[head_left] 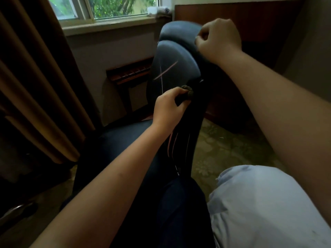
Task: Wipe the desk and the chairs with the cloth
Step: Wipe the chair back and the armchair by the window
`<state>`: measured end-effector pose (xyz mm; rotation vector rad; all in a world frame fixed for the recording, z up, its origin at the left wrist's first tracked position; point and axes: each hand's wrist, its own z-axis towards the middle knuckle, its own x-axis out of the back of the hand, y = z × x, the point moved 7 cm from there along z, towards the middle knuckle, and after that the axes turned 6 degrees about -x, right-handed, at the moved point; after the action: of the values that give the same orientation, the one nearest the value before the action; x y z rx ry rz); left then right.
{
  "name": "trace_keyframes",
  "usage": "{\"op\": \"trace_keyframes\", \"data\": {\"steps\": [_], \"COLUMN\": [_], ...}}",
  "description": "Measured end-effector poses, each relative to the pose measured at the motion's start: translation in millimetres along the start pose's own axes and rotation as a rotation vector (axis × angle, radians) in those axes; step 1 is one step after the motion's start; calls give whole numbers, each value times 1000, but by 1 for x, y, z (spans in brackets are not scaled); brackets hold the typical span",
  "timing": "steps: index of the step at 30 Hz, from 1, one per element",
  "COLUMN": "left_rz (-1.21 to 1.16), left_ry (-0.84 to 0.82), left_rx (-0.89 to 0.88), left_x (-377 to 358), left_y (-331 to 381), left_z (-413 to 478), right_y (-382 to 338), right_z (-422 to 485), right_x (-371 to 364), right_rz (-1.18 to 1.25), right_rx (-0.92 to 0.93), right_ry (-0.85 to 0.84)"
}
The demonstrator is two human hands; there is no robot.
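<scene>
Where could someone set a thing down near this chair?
The patterned carpet lies bare between the chair, the wooden panel and the knee. The window sill is bare left of a white object. The chair's back is crowded: the left hand holds the cloth there, the right hand grips its top.
</scene>
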<state>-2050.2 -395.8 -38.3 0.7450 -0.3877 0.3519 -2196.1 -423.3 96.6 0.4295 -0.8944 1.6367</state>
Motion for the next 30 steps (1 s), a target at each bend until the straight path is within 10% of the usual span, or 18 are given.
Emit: {"op": "trace_keyframes", "data": {"steps": [30], "left_rz": [-144], "left_ry": [55], "left_rx": [-180], "left_x": [-23], "left_y": [-12], "left_z": [38], "right_y": [15], "right_z": [18], "right_x": [-12], "right_rz": [-29], "right_rx": [-25], "right_ry": [-6]}}
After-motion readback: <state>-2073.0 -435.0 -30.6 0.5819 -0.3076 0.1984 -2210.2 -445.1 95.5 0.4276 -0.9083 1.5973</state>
